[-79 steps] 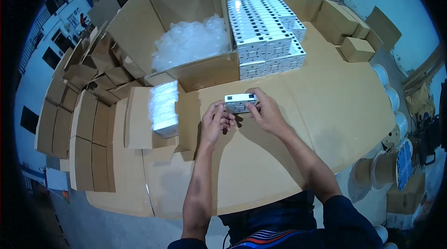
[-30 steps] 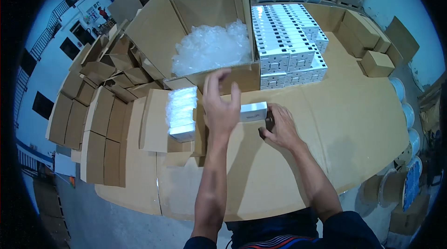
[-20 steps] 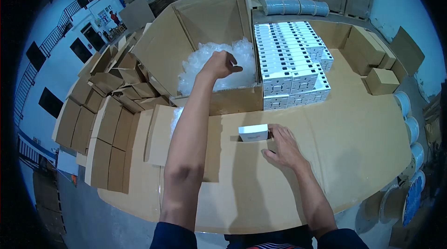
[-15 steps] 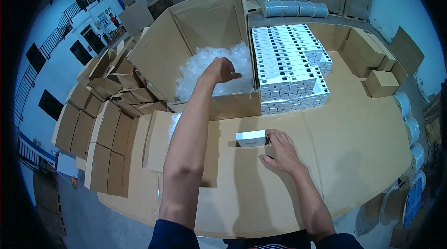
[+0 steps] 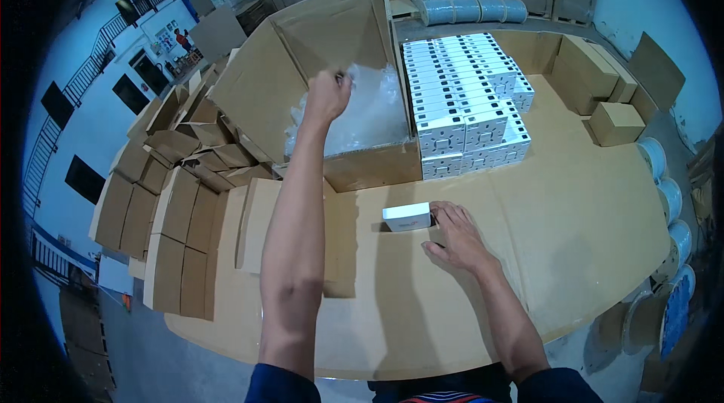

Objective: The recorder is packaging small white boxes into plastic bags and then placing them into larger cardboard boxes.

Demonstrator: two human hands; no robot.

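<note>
Clear plastic bags (image 5: 354,113) fill the big carton (image 5: 332,33) where the left hand (image 5: 326,94) pinches one; the right hand (image 5: 456,241), fingers spread, rests just beside the small white box (image 5: 407,216), its long axis crosswise.

Warehouse: stacked cartons (image 5: 162,229), packing table (image 5: 573,229)

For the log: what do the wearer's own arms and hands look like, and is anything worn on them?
Both forearms are bare from the hands to above the elbow. The left hand and right hand show no gloves, and no watch, ring or band is visible. Dark navy short sleeves begin at the upper arms, at the lower edge of the picture.
</note>
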